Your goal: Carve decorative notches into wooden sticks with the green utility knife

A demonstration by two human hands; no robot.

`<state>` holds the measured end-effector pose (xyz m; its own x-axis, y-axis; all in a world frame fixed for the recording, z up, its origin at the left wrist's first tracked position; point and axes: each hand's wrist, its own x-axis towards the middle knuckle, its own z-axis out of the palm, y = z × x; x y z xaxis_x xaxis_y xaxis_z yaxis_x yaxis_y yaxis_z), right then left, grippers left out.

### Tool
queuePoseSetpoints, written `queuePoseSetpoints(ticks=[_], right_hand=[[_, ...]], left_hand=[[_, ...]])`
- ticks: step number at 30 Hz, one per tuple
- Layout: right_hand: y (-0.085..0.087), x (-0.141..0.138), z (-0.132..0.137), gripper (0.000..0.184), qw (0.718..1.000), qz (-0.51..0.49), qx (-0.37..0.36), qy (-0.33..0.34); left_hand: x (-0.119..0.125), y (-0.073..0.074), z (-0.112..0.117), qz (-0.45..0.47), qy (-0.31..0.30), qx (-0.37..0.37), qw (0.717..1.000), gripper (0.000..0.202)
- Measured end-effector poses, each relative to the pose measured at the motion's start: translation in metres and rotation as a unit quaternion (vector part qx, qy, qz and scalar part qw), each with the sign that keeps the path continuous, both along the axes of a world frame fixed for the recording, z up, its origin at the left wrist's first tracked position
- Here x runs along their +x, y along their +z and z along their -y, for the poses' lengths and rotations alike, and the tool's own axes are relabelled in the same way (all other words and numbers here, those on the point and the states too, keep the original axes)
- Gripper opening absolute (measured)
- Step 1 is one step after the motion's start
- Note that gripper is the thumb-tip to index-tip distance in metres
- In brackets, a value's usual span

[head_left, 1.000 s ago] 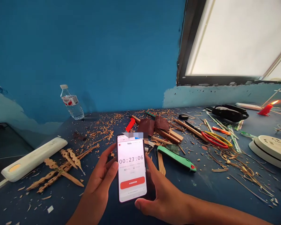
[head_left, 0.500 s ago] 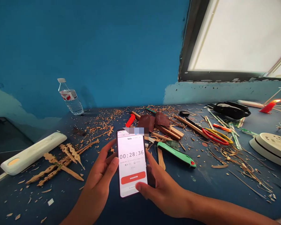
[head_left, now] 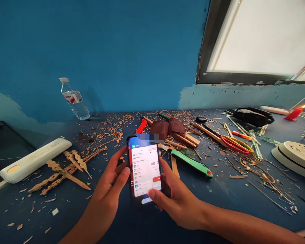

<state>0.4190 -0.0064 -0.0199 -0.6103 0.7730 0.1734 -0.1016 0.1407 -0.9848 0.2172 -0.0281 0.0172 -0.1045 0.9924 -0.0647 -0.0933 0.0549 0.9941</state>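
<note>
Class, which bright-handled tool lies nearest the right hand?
The green-handled tool, just beyond the right hand at the phone; the red-handled tool and the red-and-yellow handles lie farther away.

Bottle [head_left: 76,101] standing near blue wall [head_left: 132,61]. Red candle [head_left: 293,114] burning at far right. Green knife [head_left: 191,163] lying on table [head_left: 231,193]. Carved sticks [head_left: 76,180] lying crossed at left.

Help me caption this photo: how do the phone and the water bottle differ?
The phone is held between the left grip and the right grip; the water bottle stands on the table, touched by neither. The phone is a dark slab with a lit screen; the bottle is clear, with a white cap. Both show some red: the phone on its screen, the bottle on its label.
</note>
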Motion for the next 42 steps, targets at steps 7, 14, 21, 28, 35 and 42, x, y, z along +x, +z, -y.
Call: queuePoseSetpoints(ticks=[7,14,21,28,35,42], right_hand=[[0.001,0.004,0.001,0.069,1.0,-0.012,-0.002,0.002],[-0.001,0.005,0.001,0.068,0.997,-0.052,-0.04,0.029],[-0.003,0.008,0.001,0.069,0.996,-0.047,-0.061,0.038],[-0.003,0.009,0.0,0.067,0.994,-0.067,-0.076,0.046],[0.005,0.006,0.001,0.073,0.993,-0.089,-0.046,0.057],[0.007,0.007,0.001,0.071,0.995,-0.086,-0.023,0.055]], left_hand=[[-0.001,0.0,-0.001,-0.025,-0.011,0.004,1.0,0.083],[-0.001,-0.001,-0.001,-0.042,0.002,0.013,0.999,0.079],[-0.001,-0.001,0.0,-0.067,0.03,0.022,0.997,0.068],[0.0,-0.002,-0.003,-0.094,0.047,0.035,0.994,0.068],[0.001,-0.002,-0.001,-0.088,0.055,0.035,0.994,0.072],[-0.001,-0.004,0.004,-0.108,0.061,0.062,0.99,0.061]])
